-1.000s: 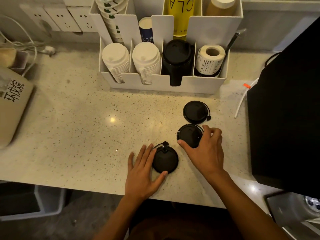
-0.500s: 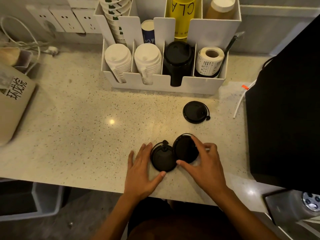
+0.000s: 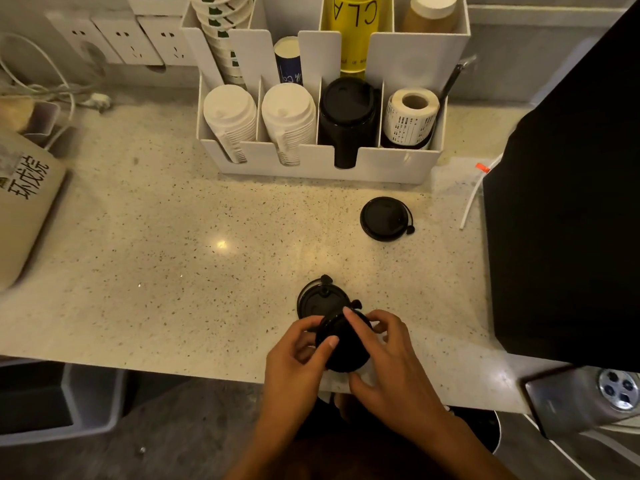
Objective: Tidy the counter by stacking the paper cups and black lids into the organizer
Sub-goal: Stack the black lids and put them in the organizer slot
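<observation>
Lids loose: 3 | hands (image 3: 346, 355) hold 1 (image 3: 343, 351) | counter: 2 (image 3: 385, 219)

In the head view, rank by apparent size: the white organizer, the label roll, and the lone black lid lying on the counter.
1. white organizer, by far the largest.
2 and 3. label roll and lone black lid look about alike; the lid lies nearer the camera, so no ranking.

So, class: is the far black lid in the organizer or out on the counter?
Out. The far lid lies flat on the counter, apart from the organizer.
</observation>
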### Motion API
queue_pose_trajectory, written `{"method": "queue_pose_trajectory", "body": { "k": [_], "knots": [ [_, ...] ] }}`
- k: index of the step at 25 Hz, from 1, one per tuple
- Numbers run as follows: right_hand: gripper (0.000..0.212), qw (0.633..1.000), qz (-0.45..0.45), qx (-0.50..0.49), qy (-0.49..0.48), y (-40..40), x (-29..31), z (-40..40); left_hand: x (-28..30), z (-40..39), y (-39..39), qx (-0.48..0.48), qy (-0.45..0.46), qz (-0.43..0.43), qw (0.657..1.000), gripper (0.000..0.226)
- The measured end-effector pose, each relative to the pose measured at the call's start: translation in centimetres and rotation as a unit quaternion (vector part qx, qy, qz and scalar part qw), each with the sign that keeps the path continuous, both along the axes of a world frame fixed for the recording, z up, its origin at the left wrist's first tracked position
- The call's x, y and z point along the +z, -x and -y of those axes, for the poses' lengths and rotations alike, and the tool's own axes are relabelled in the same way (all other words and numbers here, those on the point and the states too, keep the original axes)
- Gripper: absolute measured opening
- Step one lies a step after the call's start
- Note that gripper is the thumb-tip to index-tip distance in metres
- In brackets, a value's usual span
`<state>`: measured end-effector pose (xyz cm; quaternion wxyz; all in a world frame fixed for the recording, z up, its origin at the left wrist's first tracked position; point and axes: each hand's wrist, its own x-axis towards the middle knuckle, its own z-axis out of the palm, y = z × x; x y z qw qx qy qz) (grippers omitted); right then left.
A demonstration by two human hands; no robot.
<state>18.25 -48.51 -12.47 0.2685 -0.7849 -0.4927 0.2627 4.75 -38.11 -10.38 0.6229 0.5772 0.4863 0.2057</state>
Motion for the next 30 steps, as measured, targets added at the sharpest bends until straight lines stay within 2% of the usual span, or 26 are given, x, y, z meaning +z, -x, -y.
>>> {"method": "queue_pose_trajectory", "body": {
  "k": [3, 6, 11, 14, 19, 30],
  "knots": [
    [0.096, 0.998, -0.034, -0.043, -0.008, 0.6, 0.5, -0.6, 0.2, -0.5, 0.1, 0.058, 0.024, 0.015, 0.998, 0.022],
    [0.088, 0.997, -0.015, -0.072, -0.026, 1.2, 0.9, -1.8, 0.1, -0.6, 0.1, 0.072, 0.026, 0.01, 0.997, 0.022],
    [0.085, 0.996, 0.034, -0.076, -0.025, 1.3, 0.9, -3.8, -1.7, -2.1, 0.2, 0.045, -0.134, -0.114, 0.983, 0.021],
    [0.086, 0.996, 0.063, -0.066, 0.013, 0.8, 0.6, -5.0, -3.2, -3.3, -0.3, 0.025, -0.183, -0.175, 0.967, 0.023],
    [0.084, 0.994, 0.085, -0.044, 0.048, 0.2, -0.2, -6.1, -4.3, -3.9, -1.0, 0.02, -0.209, -0.221, 0.952, 0.025],
    [0.086, 0.992, 0.1, -0.011, 0.077, 0.1, -0.8, -6.3, -4.5, -3.6, -0.6, -0.007, -0.234, -0.25, 0.939, 0.031]
  ]
}}
